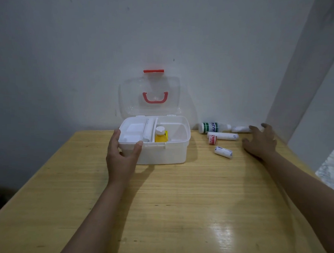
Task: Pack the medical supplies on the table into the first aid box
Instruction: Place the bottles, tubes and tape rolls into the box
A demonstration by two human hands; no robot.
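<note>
Counter (177,213) carrying first aid box (167,153), lid standing open, yellow bottle (160,136) lying inside. L hand (121,158) gripping box front-left corner. R hand (261,143) hovering, fingers spread, near green-label bottle (210,127), bandage rolls (223,152), tape roll (212,139) lying right of box.

The left hand (122,159) covers the first aid box's (161,153) seven o'clock corner, the yellow bottle (160,136) sits half sunk behind its rim, labels on the rolls (223,152) are too small to read, and the table (177,213) runs off the bottom edge.
</note>
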